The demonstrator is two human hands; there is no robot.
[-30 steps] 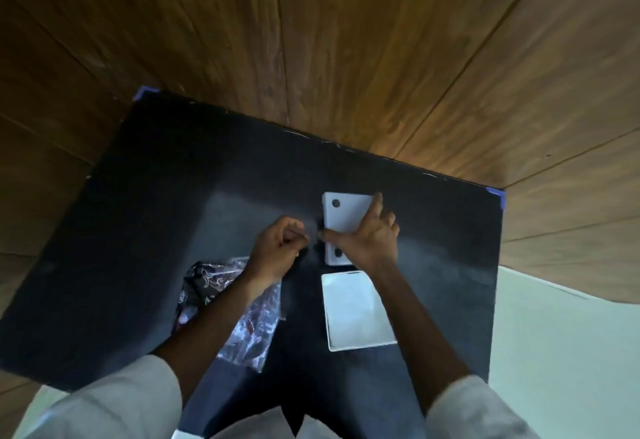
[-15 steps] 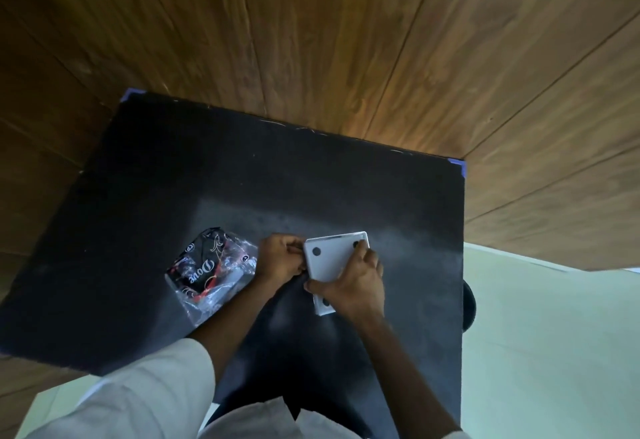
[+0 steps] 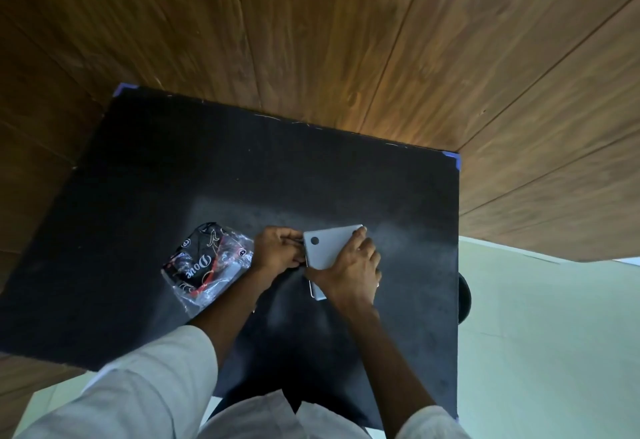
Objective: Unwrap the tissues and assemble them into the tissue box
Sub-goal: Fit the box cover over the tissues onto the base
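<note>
A white tissue box [image 3: 329,248] with a black round dot near its corner lies flat on the black table [image 3: 173,179]. My right hand [image 3: 349,272] rests on top of it, fingers spread to its far edge and thumb at its near left edge. My left hand [image 3: 277,248] is curled against the box's left edge, fingertips pinching there. What the fingers pinch is too small to tell. The tissues themselves are hidden. A crumpled clear plastic wrapper [image 3: 207,262] with black and red print lies just left of my left wrist.
Wood panelling [image 3: 346,40] rises right behind the table's far edge. Blue tape marks the far corners [image 3: 453,158]. A dark round object [image 3: 464,296] sticks out past the table's right edge, above a pale floor [image 3: 554,352].
The white box has come nearer to me and tilted. The separate white flat piece that lay in front of it a second ago is no longer visible. My hands stay on the box.
</note>
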